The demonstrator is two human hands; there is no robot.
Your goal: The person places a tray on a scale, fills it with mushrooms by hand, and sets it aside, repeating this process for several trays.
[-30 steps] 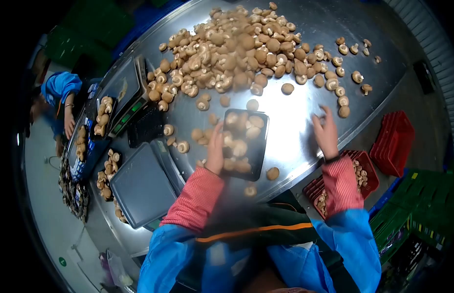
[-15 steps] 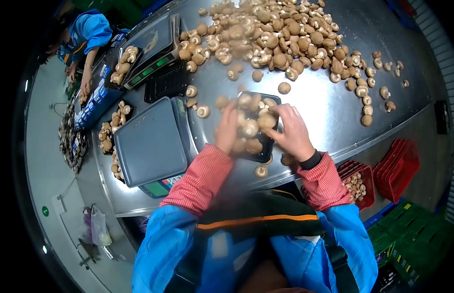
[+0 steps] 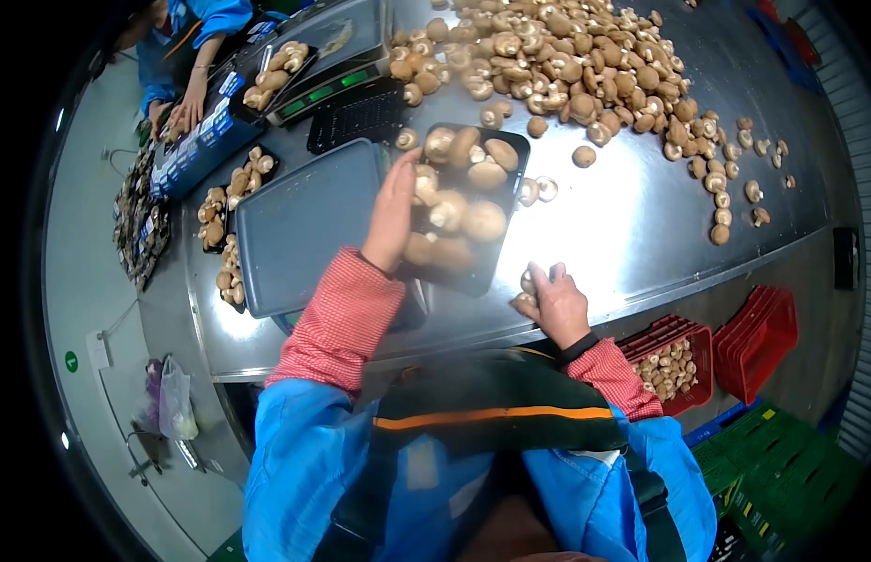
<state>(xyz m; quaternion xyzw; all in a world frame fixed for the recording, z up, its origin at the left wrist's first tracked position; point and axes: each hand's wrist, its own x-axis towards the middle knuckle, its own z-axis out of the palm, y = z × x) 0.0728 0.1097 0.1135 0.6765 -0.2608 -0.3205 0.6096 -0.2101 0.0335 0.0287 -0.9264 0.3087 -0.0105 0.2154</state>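
My left hand [image 3: 392, 212] grips the left side of a black tray [image 3: 499, 245] filled with several brown mushrooms, held partly over the scale's edge and blurred by motion. Down at the front of the metal table [image 3: 585, 225], my right hand [image 3: 558, 305] closes its fingers on mushrooms [image 3: 526, 302]. Two loose mushrooms [image 3: 538, 190] lie just right of the tray. Left of my left hand is a scale with a grey platform [image 3: 309, 225].
A big mushroom pile [image 3: 585, 66] covers the back of the table. Filled trays [image 3: 237, 201] stand at the left, an empty black tray [image 3: 356, 117] behind the scale. A co-worker's hand [image 3: 192, 98] is at a blue box [image 3: 206, 150]. Red crates [image 3: 759, 342] stand lower right.
My left hand has lifted the filled tray and moved it left towards the scale. My right hand has left the tray and moved down to mushrooms near the table's front edge.
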